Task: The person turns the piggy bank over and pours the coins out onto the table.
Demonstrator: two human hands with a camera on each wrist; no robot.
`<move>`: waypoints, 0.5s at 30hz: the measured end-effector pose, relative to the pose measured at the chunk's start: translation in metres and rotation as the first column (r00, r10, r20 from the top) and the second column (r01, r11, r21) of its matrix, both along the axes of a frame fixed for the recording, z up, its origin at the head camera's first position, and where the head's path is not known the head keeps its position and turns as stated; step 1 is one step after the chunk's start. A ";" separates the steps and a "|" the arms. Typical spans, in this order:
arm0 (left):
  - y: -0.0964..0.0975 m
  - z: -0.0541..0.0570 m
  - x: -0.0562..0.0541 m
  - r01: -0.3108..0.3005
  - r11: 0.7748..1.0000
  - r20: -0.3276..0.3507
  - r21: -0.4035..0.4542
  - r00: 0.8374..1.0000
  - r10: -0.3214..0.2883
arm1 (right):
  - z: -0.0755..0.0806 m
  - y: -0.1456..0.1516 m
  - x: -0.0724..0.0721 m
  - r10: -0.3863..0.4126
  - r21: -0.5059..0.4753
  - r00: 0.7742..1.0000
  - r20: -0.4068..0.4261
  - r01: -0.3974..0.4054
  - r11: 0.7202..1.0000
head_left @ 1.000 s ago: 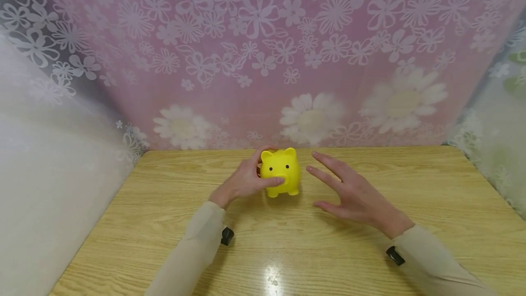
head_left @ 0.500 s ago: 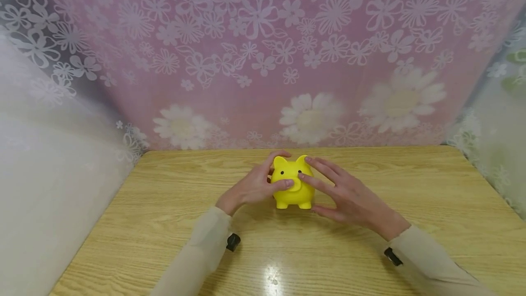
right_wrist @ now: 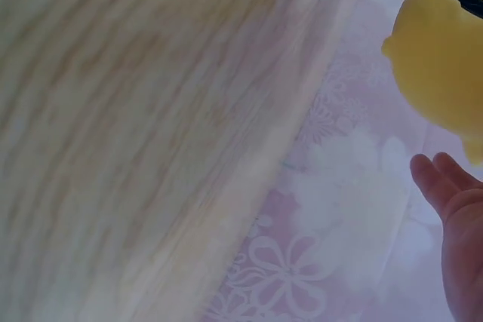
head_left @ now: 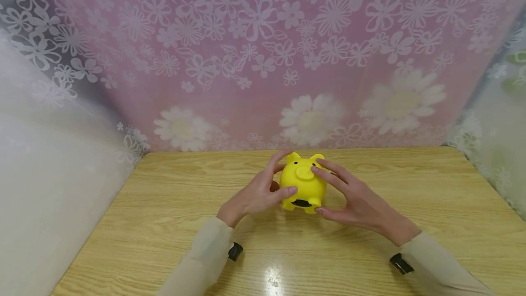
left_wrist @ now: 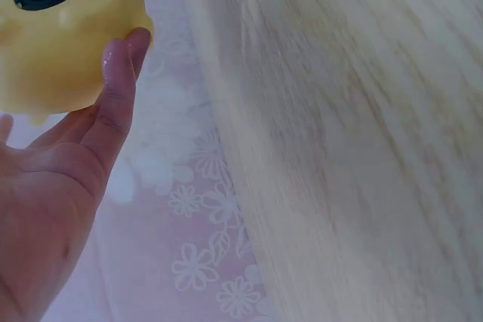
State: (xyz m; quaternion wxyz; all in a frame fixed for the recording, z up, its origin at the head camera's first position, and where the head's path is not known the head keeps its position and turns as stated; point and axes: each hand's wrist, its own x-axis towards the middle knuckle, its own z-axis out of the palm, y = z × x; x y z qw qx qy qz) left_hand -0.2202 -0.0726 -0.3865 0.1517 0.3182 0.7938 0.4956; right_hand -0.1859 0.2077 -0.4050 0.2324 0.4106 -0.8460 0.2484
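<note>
A yellow piggy bank [head_left: 305, 185] with black eyes is tilted back between the two hands in the head view, snout turned up. The black plug [head_left: 302, 203] in its belly shows between the feet. My left hand [head_left: 254, 198] grips its left side, thumb across the front and fingers behind. On the other side, my right hand [head_left: 361, 201] holds it with fingertips by the ear and eye and the thumb at a foot. In the left wrist view, fingers reach along the piggy bank [left_wrist: 68, 58]. The right wrist view cuts off part of the piggy bank [right_wrist: 445, 65].
A wood-grain table [head_left: 172, 223] lies under the hands, its far edge meeting a pink flowered curtain [head_left: 246, 81]. Pale sheets hang at the left and right. Black bands [head_left: 401, 264] sit at both wrists.
The left hand has brought the piggy bank rightward and tipped it back, uncovering the belly plug. The right hand, apart from it a second ago, now holds its right side.
</note>
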 end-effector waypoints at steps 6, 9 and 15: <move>0.002 0.001 0.007 0.057 0.998 -0.100 -0.020 0.993 -0.059 | 0.000 0.001 0.004 0.053 -0.161 0.985 0.162 -0.026 0.987; 0.004 0.000 0.008 0.093 0.996 -0.116 -0.016 0.989 -0.094 | 0.000 0.001 0.006 0.093 -0.251 0.962 0.257 -0.026 0.968; 0.008 -0.005 0.008 0.050 0.998 -0.201 -0.049 0.978 -0.058 | 0.003 -0.002 0.011 0.106 -0.318 0.920 0.376 0.021 0.948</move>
